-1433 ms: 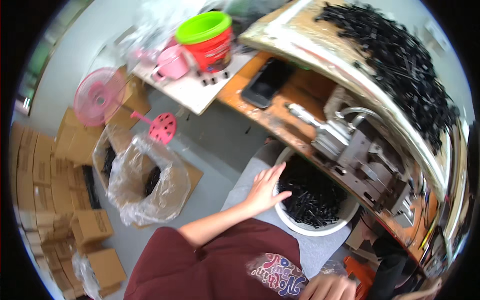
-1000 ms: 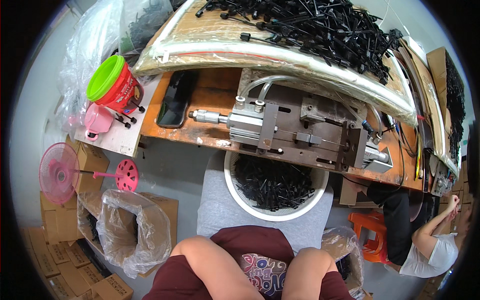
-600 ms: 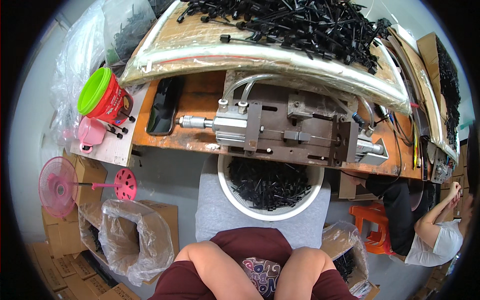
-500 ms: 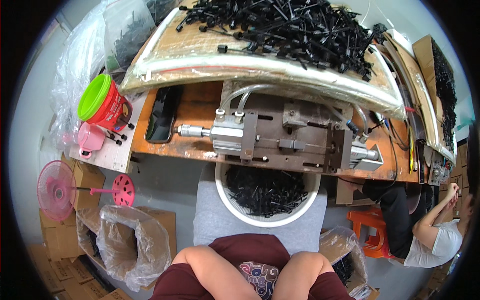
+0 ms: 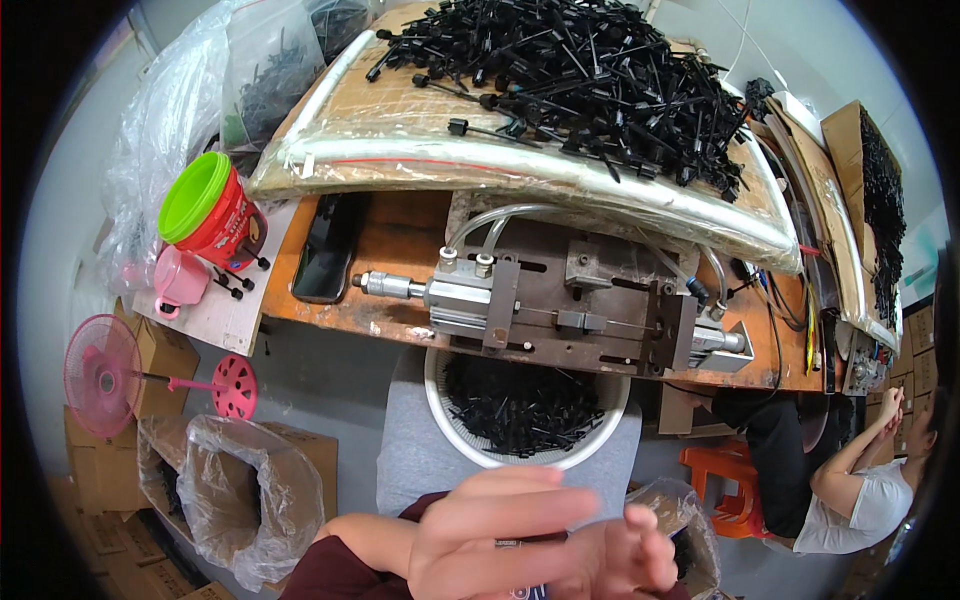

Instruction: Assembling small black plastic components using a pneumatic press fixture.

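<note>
My left hand (image 5: 500, 535) is raised in front of my lap, its fingers stretched out, apart and smeared by motion. Close beside it on the right is my right hand (image 5: 628, 556), fingers loosely bent and apart. Neither hand shows anything in its grip. Just beyond them, a round white basket (image 5: 440, 425) holds a heap of thin black plastic pieces (image 5: 525, 405) and rests on my lap. Past the basket, a metal clamping fixture (image 5: 590, 322) with air cylinders and clear hoses is mounted at the edge of the wooden bench (image 5: 400, 235).
A film-wrapped board (image 5: 420, 165) above the bench carries a large pile of black stemmed parts (image 5: 590, 85). At left stand a red and green bucket (image 5: 205, 210), a pink cup (image 5: 180, 280) and a pink fan (image 5: 103, 375). A person (image 5: 850, 490) sits at right by an orange stool (image 5: 720, 485).
Both hands have come up from my lap into the space before the basket; earlier only the forearms showed. The whole view has shifted slightly, with the bench lower in the picture.
</note>
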`<state>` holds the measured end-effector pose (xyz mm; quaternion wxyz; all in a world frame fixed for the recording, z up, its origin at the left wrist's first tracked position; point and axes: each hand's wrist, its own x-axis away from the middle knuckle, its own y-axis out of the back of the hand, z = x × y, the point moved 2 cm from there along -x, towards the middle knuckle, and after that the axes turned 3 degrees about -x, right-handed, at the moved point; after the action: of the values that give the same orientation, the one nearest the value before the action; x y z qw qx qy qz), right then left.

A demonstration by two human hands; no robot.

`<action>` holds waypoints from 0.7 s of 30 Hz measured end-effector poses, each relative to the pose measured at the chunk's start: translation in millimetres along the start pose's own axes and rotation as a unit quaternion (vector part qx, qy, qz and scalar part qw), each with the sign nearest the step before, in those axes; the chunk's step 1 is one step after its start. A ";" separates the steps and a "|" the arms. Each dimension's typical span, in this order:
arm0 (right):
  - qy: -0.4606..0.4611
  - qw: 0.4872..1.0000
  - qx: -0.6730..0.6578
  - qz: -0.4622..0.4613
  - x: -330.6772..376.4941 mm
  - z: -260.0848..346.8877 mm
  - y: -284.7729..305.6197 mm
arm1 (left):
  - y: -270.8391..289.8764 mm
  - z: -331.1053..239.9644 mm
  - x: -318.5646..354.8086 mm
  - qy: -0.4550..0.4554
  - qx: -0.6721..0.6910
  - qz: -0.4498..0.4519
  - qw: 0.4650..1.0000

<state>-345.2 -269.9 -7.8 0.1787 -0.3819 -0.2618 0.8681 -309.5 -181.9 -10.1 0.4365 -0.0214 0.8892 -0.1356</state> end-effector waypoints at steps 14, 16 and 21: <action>-0.067 0.937 0.202 0.276 27.6 -26.2 82.2 | -4.0 -41.7 -41.1 -0.095 -0.349 0.127 0.924; -0.108 0.945 0.189 0.245 29.1 -28.5 79.4 | 15.4 -29.7 -48.9 -0.262 -0.337 0.133 0.895; -0.104 0.954 0.187 0.210 29.7 -33.8 81.6 | 26.3 -25.0 -42.4 -0.171 -0.191 0.123 0.959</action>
<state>-347.8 -309.2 -92.3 0.0319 -0.2952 -0.0255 0.9546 -300.7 -144.4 30.3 0.5834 -0.0177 0.8062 0.0968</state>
